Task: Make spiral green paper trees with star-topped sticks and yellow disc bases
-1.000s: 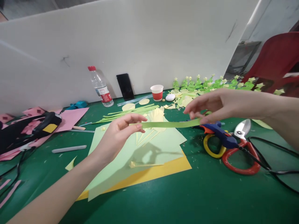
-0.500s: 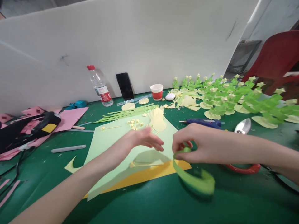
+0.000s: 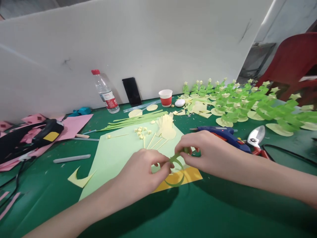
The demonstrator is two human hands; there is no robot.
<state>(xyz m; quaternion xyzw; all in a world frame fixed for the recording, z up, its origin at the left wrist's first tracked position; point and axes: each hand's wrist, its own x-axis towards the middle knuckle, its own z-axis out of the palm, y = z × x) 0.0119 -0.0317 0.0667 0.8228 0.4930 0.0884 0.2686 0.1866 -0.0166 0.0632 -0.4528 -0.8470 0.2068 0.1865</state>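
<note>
over the near right part of the pale green paper sheet point(image 3: 114, 158), both hands are busy with one slim green paper strip point(image 3: 174, 157): the left hand point(image 3: 148, 168) has it in a narrow pinch of thumb and fingertips, and the right hand point(image 3: 198, 152), just beside, pinches it too, with a bit of green tucked up among its fingers. between and below those fingertips the strip hangs in a round loop, in front of the yellow-orange paper point(image 3: 192, 175) that peeks out from under the sheet's near right side; whether the lowest curve touches anything, no telling from this angle. looks like a shaping step, the strip being bent or folded, and the fold itself is hidden by the fingers. what the next move calls for, i'd judge, is a light, steady pinch from the left and a careful turn of the strip by the right, with no crease in the open loop. on the sheet, behind the hands, lie thin cream stems point(image 3: 156, 144) and a little cluster of cream paper stars point(image 3: 141, 132); just beyond its far edge, spare green strips point(image 3: 137, 119). off to the sheet's right there's a blue glue gun point(image 3: 215, 130), pruning shears point(image 3: 257, 136) past it, and, further right and back, a crowd of star-topped green paper plants point(image 3: 232, 105).
</note>
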